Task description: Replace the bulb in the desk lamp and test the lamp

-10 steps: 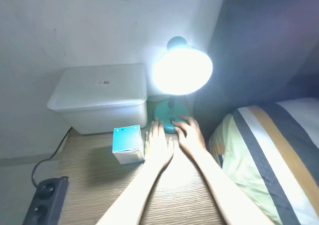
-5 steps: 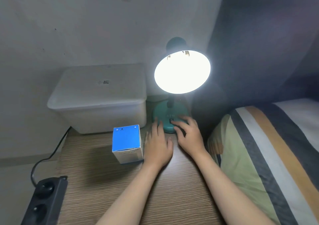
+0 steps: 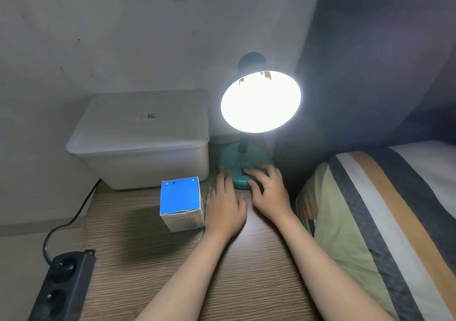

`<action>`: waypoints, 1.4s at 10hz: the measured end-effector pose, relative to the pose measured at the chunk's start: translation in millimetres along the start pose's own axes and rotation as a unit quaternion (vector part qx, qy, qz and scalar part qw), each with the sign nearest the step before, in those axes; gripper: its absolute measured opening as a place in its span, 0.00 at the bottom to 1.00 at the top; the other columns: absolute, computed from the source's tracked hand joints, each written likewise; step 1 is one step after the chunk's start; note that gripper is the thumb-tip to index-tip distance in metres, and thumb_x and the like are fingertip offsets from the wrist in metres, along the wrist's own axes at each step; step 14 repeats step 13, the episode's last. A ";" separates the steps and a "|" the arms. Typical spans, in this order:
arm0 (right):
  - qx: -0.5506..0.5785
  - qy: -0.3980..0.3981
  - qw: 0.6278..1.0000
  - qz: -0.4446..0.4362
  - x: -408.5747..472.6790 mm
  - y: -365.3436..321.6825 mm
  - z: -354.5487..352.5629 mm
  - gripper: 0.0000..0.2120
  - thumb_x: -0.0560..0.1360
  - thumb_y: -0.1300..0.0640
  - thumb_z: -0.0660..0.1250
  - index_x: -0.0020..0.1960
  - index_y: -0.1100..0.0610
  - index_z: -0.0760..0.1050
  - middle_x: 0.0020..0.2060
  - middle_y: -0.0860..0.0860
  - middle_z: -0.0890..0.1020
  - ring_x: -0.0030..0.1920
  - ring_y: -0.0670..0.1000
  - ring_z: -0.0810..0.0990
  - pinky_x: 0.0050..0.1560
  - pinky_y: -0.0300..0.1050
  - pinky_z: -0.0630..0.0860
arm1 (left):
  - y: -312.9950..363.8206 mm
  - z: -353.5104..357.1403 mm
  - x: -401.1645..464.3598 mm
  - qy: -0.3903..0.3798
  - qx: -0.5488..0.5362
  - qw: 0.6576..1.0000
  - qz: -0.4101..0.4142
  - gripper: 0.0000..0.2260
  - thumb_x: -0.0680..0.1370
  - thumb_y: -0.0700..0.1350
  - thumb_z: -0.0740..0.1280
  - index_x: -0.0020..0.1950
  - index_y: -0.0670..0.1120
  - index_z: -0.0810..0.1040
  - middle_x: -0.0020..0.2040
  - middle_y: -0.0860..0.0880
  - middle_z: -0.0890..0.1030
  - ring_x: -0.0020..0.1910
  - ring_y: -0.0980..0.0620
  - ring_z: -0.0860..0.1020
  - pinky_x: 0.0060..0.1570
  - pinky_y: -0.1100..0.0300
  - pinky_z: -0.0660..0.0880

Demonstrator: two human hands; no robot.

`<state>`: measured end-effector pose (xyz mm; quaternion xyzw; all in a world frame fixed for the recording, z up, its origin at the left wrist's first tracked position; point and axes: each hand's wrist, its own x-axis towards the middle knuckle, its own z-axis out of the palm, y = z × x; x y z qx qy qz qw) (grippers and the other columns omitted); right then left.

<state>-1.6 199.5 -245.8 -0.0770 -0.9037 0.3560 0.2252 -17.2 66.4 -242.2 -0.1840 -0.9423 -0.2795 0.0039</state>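
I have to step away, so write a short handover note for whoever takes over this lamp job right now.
Left hand: open, flat on the wooden table, fingertips at the lamp base.
Right hand: fingers resting on the base, at the switch.
Desk lamp: lit, shade glowing, so a bulb is in and working.
Blue bulb box: upright beside the left hand; contents not visible.
Left: finish the switch test, tidy the box.

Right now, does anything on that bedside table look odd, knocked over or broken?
Nothing stands out. The lamp is lit and upright, the blue bulb box stands squarely beside the left hand, and the white lidded bin sits closed.
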 end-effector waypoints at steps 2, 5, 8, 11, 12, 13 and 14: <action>-0.015 -0.005 1.000 -0.002 0.1 -1.7 -0.5 0.14 0.74 0.59 0.66 0.58 0.49 0.78 0.56 0.53 0.74 0.61 0.51 0.68 0.53 0.41 0.69 | -0.2 0.2 -0.1 -0.004 -0.002 1.000 -0.001 0.29 0.74 0.46 0.62 0.73 0.43 0.58 0.77 0.43 0.56 0.71 0.41 0.65 0.68 0.48 0.62; -0.022 -0.011 1.000 0.003 0.9 -1.7 -0.3 0.15 0.74 0.58 0.65 0.58 0.47 0.78 0.56 0.52 0.73 0.60 0.50 0.67 0.50 0.44 0.72 | -0.2 0.1 -0.3 -0.002 0.001 1.000 -0.001 0.28 0.74 0.46 0.62 0.73 0.42 0.59 0.77 0.43 0.57 0.70 0.40 0.66 0.67 0.48 0.64; -0.029 -0.016 0.999 -0.009 2.0 -0.8 -0.6 0.16 0.74 0.59 0.65 0.60 0.48 0.77 0.57 0.53 0.72 0.61 0.51 0.67 0.58 0.43 0.70 | -2.3 2.2 -0.1 0.008 -0.022 1.000 0.019 0.29 0.74 0.46 0.62 0.73 0.41 0.59 0.77 0.42 0.56 0.72 0.41 0.63 0.69 0.45 0.63; -0.025 -0.019 0.999 -0.005 0.8 -4.2 -3.0 0.18 0.74 0.60 0.65 0.62 0.47 0.75 0.57 0.53 0.72 0.59 0.51 0.68 0.59 0.41 0.66 | -4.2 2.5 -2.5 0.017 -0.038 0.999 0.025 0.29 0.74 0.47 0.59 0.73 0.39 0.60 0.75 0.40 0.59 0.73 0.42 0.61 0.70 0.43 0.63; 0.023 -0.011 1.000 0.005 0.7 -1.5 -2.3 0.19 0.73 0.62 0.67 0.63 0.51 0.75 0.56 0.53 0.76 0.60 0.53 0.72 0.62 0.41 0.68 | -1.2 1.9 0.6 0.012 -0.012 1.000 0.023 0.29 0.74 0.46 0.60 0.73 0.39 0.58 0.76 0.39 0.57 0.73 0.41 0.60 0.69 0.41 0.63; 0.161 0.143 0.974 0.075 -2.2 -13.9 -13.5 0.15 0.73 0.63 0.68 0.60 0.56 0.77 0.56 0.55 0.80 0.58 0.52 0.78 0.61 0.40 0.73 | 9.1 -5.3 -7.1 0.008 -0.059 0.998 0.018 0.29 0.76 0.43 0.61 0.74 0.39 0.55 0.77 0.39 0.54 0.74 0.40 0.59 0.70 0.43 0.62; 0.161 0.143 0.974 0.075 -2.2 -13.9 -13.5 0.15 0.73 0.63 0.68 0.60 0.56 0.77 0.56 0.55 0.80 0.58 0.52 0.78 0.61 0.40 0.73 | 9.1 -5.3 -7.1 0.008 -0.059 0.998 0.018 0.29 0.76 0.43 0.61 0.74 0.39 0.55 0.77 0.39 0.54 0.74 0.40 0.59 0.70 0.43 0.62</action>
